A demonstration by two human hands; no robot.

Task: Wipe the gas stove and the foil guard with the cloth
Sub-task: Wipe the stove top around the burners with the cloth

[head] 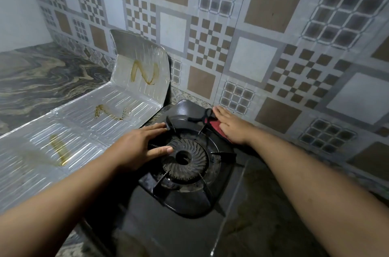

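The black gas stove [185,225] sits in the lower middle, its round burner [184,158] ringed by a black pan support. My left hand [136,147] lies flat on the stove's left edge, fingers spread, thumb touching the burner. My right hand [231,125] presses flat on a red cloth [215,126] at the stove's far right corner, by the wall. The silver foil guard [88,124] lies folded out to the left, its far panel standing up. Brown greasy streaks [145,72] mark several of its panels.
A marbled grey-brown counter [37,79] runs behind and left of the foil guard. A patterned tile wall [252,35] rises directly behind the stove and along the right side.
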